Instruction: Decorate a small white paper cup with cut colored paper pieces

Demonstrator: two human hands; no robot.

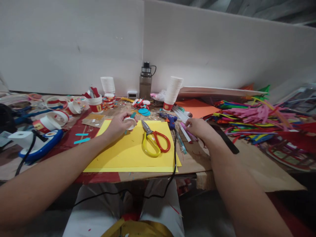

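Note:
My left hand [119, 125] is closed around a small white cup piece [130, 123], held over the yellow paper [111, 158]. A teal strip [133, 115] shows at the top of this piece. Scissors [148, 128] with one yellow and one red handle lie on the paper, blades spread a little and pointing away from me. My right hand [198, 128] is down at the markers [185, 133] to the right of the paper, fingers curled in. What its fingertips hold, if anything, is hidden. Beside the markers lies a blue glue gun [171, 121].
Stacked paper cups [173, 92] and a water bottle [145, 80] stand at the back by the white wall. Colourful pipe cleaners [256, 113] crowd the right side. A black cord [175, 151] hangs over the front edge. A blue-and-white tool [40, 144] sits at left.

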